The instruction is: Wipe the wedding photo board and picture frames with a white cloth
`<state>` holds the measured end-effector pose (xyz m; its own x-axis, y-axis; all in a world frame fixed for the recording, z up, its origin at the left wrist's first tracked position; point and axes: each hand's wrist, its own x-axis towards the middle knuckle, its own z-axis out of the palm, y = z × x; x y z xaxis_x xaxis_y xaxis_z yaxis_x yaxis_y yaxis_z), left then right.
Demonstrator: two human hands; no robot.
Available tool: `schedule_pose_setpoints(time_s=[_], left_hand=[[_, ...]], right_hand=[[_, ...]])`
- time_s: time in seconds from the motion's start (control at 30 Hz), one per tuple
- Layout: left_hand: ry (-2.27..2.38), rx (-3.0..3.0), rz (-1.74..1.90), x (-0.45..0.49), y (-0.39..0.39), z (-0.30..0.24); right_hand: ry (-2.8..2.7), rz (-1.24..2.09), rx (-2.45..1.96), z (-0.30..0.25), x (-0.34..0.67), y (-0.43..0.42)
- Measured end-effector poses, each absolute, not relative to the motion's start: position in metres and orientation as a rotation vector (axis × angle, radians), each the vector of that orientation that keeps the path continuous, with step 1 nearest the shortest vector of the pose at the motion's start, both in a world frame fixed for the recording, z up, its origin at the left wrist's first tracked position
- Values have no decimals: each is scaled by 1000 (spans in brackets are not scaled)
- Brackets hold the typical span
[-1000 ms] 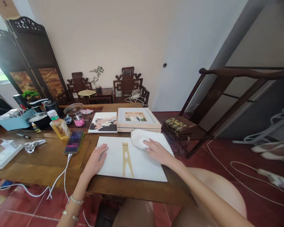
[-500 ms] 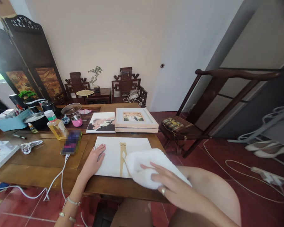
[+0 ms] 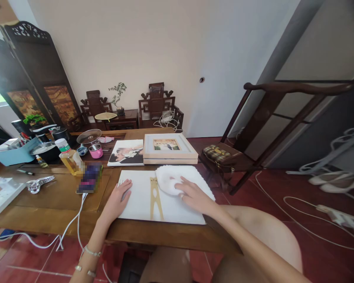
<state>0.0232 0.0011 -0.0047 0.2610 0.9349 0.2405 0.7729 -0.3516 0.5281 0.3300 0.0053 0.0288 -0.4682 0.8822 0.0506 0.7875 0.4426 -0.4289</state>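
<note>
A flat white panel (image 3: 179, 210) lies near the front edge of the wooden table, with a tan cat-shaped strip (image 3: 152, 201) along its middle. My left hand (image 3: 118, 200) rests on the panel's left edge, fingers stretched out and holding nothing. Bunched under my right hand (image 3: 196, 196) is a fluffy white cloth (image 3: 191, 171), pressed onto the upper right part of the panel. The fingers curl into the cloth, and its folds cover the panel's upper right corner.
Behind the panel lie a photo print (image 3: 128, 153) and stacked picture frames (image 3: 171, 155). To the left are a phone (image 3: 90, 179) on a white cable, a bottle (image 3: 70, 159), a pink cup (image 3: 96, 151) and a power strip (image 3: 6, 194). A chair (image 3: 250, 157) holding a bag stands right.
My right hand has pushed the cloth away from me, from the panel's lower right to its upper right. More of the tan strip and the lower right corner now show. My left hand stays put.
</note>
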Motion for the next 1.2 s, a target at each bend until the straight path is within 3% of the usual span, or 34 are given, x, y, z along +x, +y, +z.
schedule_pose_setpoints(time_s=[0.2, 0.33, 0.7, 1.03, 1.2], left_hand=[[1574, 2234, 767, 23, 2, -8], [1580, 2249, 755, 24, 2, -9], [1574, 2245, 777, 24, 0, -6], [1565, 2234, 794, 23, 2, -9], [1568, 2233, 778, 23, 2, -9]], right_hand=[[-2616, 753, -1344, 65, 334, -87], [-2665, 877, -1325, 76, 341, -94], [-2415, 538, -1322, 29, 306, 31], [-2647, 501, -916, 31, 280, -71], [-2669, 474, -844, 31, 285, -65]])
